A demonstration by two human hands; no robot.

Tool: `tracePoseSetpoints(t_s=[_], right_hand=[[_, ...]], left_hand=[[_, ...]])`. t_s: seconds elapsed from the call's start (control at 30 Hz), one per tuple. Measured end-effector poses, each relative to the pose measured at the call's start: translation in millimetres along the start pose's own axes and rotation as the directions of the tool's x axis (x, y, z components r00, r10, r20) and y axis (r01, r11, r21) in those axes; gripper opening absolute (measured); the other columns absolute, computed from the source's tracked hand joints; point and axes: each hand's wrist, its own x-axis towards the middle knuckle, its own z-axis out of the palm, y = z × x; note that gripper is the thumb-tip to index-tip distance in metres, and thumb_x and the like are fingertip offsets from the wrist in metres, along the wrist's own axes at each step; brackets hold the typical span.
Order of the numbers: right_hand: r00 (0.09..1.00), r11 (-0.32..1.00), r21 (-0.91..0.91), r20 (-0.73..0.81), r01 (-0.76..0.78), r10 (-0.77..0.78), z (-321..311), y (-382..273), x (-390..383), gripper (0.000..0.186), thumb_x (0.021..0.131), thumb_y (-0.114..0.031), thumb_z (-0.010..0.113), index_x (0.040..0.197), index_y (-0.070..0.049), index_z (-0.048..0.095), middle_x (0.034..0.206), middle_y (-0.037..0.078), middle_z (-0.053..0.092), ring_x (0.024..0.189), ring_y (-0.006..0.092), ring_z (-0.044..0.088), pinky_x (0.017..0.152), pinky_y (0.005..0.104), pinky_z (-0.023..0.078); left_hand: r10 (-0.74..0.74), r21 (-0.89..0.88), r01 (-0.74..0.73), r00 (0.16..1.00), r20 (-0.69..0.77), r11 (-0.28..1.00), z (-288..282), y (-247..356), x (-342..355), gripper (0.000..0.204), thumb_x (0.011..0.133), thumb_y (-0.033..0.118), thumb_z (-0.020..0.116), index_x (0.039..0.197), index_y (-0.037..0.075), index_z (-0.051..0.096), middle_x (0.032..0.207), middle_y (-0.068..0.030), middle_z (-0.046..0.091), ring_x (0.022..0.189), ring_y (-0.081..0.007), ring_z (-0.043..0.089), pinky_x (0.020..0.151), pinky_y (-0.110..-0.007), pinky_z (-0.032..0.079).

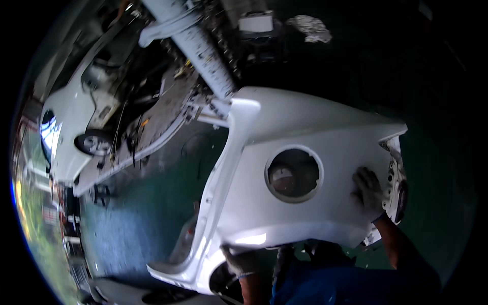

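White car body panel [305,137] (round hole in its middle) held upright, gloved left hand [240,260] gripping its lower edge, gloved right hand [368,193] spread flat on its right end.

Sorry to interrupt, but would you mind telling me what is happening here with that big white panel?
A person in blue clothing is holding a large white car body panel with both gloved hands. The left hand grips its lower edge, while the right hand lies flat on its outer face beside a round opening. The panel is up off the dark green floor. A partly stripped white car stands farther off, to the left.
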Motion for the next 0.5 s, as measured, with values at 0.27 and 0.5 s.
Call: tracePoseSetpoints(t_s=[0.27,0.5], right_hand=[[0.983,0.995,0.03,-0.15,-0.097,0.101,-29.9,-37.0,-45.8,0.049,0.076,-0.015,0.07,0.122,0.0,0.065,0.135,0.024,0.06,0.127,0.0485,0.056,0.112,0.059,0.042],[0.981,0.994,0.003,-0.163,-0.111,0.11,-19.3,-49.0,-51.5,0.038,0.096,-0.023,0.061,0.129,-0.003,0.063,0.135,0.023,0.06,0.123,0.0482,0.059,0.108,0.0555,0.047]], left_hand=[[-0.064,0.317,0.021,0.99,0.126,0.948,-60.7,17.0,1.8,0.098,0.096,0.082,0.031,0.165,0.013,0.022,0.166,-0.0157,0.031,0.151,-0.0385,0.028,0.125,-0.057,0.019],[-0.335,0.074,0.331,0.941,0.051,0.941,-153.8,24.5,16.8,0.098,0.096,0.081,0.035,0.163,0.009,0.026,0.165,-0.0125,0.032,0.15,-0.0366,0.027,0.127,-0.055,0.015]])
